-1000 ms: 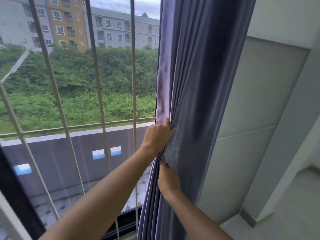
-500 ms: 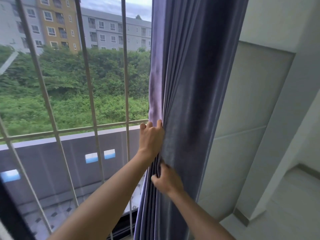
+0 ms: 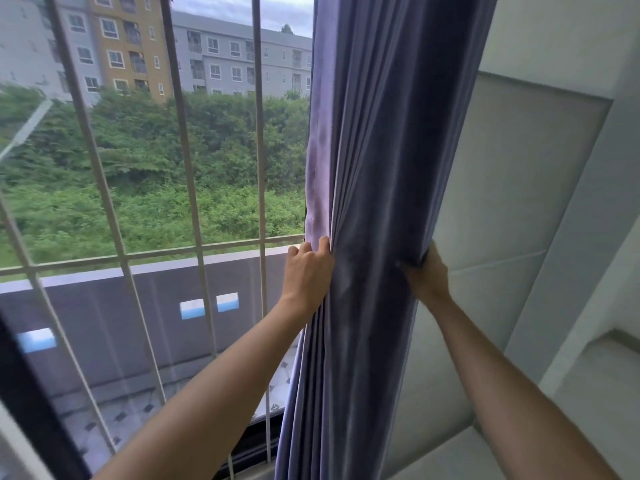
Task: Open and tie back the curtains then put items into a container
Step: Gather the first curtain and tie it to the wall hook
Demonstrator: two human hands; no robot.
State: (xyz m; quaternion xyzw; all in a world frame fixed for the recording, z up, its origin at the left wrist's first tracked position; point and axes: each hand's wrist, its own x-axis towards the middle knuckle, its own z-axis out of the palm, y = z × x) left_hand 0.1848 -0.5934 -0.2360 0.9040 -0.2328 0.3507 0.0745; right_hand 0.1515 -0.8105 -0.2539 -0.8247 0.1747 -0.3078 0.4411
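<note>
Head view showed the curtain [image 3: 374, 209] bunched into one thick column just right of the window bars [image 3: 258, 140], hanging from above the frame down past its lower edge, already drawn clear of the glass. My left hand [image 3: 306, 275] was on the column's window-side edge, fingers curled into the outer folds and gripping cloth. My right hand [image 3: 427, 275] was on the far side at the same height, against the wall panel [image 3: 519, 202], fingers wrapped round behind the bundle and mostly hidden; it looked like a hold on the fabric. So I had the bundle squeezed between both hands. Fabric read as soft, thick, matte, velvety, grey-purple, in deep vertical pleats, with a paler strip along the window-side edge. I judged it limp and fairly heavy for cloth, not slippery, not fragile; pleats would spring loose if I let go one side. Best hold seemed to be where I had it, around the whole column at mid height, where a tie-back would go. No tie-back, hook or container was visible. Bars were thin, pale, painted metal, rigid. Wall panel was smooth, flat and pale grey-green, with a seam level with my right hand.
</note>
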